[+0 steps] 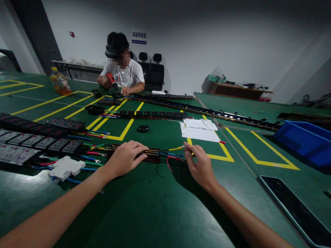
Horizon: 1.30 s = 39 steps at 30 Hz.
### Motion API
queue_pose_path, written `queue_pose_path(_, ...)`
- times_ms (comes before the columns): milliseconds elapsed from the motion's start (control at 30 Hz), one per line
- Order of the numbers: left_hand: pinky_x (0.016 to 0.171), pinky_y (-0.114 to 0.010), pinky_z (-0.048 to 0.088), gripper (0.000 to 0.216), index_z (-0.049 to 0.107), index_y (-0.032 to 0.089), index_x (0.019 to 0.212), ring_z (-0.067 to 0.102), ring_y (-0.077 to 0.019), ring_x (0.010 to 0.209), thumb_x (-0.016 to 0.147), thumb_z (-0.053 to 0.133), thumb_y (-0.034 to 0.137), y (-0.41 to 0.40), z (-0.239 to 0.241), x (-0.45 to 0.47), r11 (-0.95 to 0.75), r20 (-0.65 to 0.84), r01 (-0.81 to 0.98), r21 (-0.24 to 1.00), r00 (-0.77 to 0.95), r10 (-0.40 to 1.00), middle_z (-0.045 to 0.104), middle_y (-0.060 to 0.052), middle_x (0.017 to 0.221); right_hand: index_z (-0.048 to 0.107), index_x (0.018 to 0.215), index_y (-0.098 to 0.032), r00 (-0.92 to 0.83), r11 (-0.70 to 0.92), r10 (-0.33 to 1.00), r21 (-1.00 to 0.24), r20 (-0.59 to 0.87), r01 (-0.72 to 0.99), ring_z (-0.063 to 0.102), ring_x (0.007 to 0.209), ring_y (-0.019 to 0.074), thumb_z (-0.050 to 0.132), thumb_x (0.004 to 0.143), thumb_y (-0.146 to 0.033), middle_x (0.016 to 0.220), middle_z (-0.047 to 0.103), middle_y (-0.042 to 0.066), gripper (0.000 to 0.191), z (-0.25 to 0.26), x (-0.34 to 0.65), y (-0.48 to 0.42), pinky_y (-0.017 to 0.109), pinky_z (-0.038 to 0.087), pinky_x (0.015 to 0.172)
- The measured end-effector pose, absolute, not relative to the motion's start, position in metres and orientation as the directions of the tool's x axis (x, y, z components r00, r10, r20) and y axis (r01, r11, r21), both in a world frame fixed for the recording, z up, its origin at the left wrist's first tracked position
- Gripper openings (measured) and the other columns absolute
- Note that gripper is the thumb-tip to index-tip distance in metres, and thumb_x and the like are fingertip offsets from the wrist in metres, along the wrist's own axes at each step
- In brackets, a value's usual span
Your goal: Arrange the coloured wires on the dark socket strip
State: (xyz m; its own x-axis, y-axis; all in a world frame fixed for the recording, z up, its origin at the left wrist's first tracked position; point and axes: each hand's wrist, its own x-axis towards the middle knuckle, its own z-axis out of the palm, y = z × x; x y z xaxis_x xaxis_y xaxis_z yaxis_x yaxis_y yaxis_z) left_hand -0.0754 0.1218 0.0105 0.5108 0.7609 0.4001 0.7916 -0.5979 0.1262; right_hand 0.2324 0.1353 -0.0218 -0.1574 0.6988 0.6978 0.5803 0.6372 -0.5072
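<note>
My left hand (124, 157) lies over a dark strip with brass-coloured rails (153, 153), fingers across its far side and thumb along the near side, gripping it. Coloured wires come out of the strip's right end. My right hand (199, 164) pinches the tip of a yellow wire (175, 149), where a metal ring terminal shows between finger and thumb. Below it, a pink-red wire (170, 163) curls down towards the table, and blue wires (177, 155) point to the right hand. The strip's left part is partly hidden behind my left hand.
Socket strips (23, 140) with wire ends lie at left, beside a white breaker-like block (66, 168). A phone (297, 210) and blue bin (315, 143) are at right. White paper (201, 133) and a black oval object (143, 128) lie ahead. Across the table, a person (123, 73) holds a red power drill (111, 79).
</note>
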Motion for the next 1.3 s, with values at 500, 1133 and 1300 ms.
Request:
queue_pose_path(500, 0.091, -0.043, 0.054, 0.027, 0.066, 0.023, 0.124, 0.064, -0.0239, 0.107, 0.102, 0.055, 0.034, 0.12, 0.012, -0.075, -0.602, 0.409, 0.788, 0.133, 0.51, 0.757, 0.071, -0.007, 0.118, 0.065, 0.12, -0.019, -0.072, 0.535, 0.746, -0.532, 0.662, 0.656, 0.067, 0.087, 0.0252, 0.054, 0.094, -0.028, 0.096, 0.071, 0.01, 0.03, -0.021, 0.231, 0.131, 0.041, 0.055, 0.081)
queue_pose_path(1133, 0.094, -0.046, 0.054, 0.028, 0.066, 0.022, 0.123, 0.064, -0.0251, 0.109, 0.102, 0.054, 0.035, 0.121, 0.012, -0.075, -0.602, 0.407, 0.788, 0.132, 0.51, 0.757, 0.071, -0.008, 0.119, 0.064, 0.124, -0.024, -0.199, 0.68, 0.595, -0.357, 0.778, 0.64, 0.065, 0.106, 0.0266, 0.052, 0.098, -0.022, 0.113, 0.067, 0.012, 0.029, -0.017, 0.227, 0.122, 0.046, 0.057, 0.092)
queue_pose_path(1300, 0.092, -0.045, 0.054, 0.028, 0.067, 0.023, 0.123, 0.064, -0.0248, 0.107, 0.102, 0.054, 0.035, 0.122, 0.011, -0.075, -0.605, 0.417, 0.786, 0.129, 0.51, 0.752, 0.071, -0.008, 0.118, 0.066, 0.119, -0.022, -0.129, 0.532, 0.733, -0.444, 0.667, 0.721, 0.065, 0.1, 0.0284, 0.052, 0.098, -0.03, 0.11, 0.065, 0.013, 0.025, -0.02, 0.228, 0.128, 0.047, 0.056, 0.087)
